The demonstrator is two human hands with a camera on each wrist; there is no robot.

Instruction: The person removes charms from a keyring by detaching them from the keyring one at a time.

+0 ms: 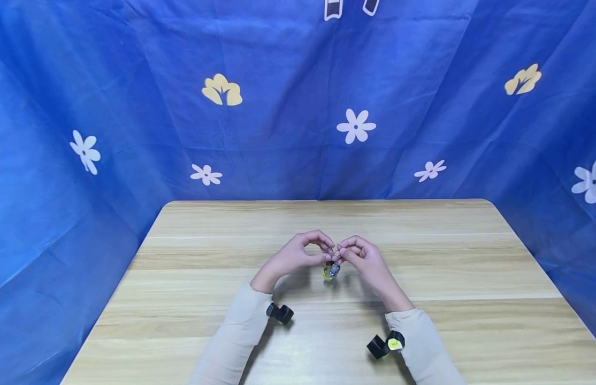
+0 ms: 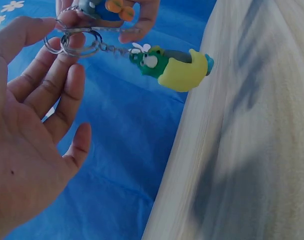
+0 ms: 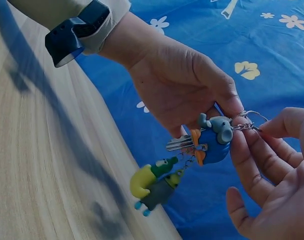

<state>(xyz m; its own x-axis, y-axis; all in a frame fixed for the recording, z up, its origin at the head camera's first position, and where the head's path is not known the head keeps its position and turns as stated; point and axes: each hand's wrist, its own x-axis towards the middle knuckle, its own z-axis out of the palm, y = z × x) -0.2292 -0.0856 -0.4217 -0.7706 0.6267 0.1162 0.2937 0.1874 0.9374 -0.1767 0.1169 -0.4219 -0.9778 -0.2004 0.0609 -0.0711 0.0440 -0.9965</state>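
Head view: left fingers [image 1: 318,236], right fingers [image 1: 352,258] pinch keychain [image 1: 334,270]; table [image 1: 173,321] below, blue cloth [image 1: 288,133] behind.

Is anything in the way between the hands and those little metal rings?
Nothing visible: the left hand and right hand both touch the rings. The yellow charm hangs below, not in between.

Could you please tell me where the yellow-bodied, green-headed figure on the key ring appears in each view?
Head: the yellow-bodied figure is a small yellowish patch, below and slightly right of centre.
Left wrist: the figure is above and right of centre.
Right wrist: the figure is below and slightly left of centre.
Shared landmark: the wooden table, lower part of the head view, right side in left wrist, left in right wrist.
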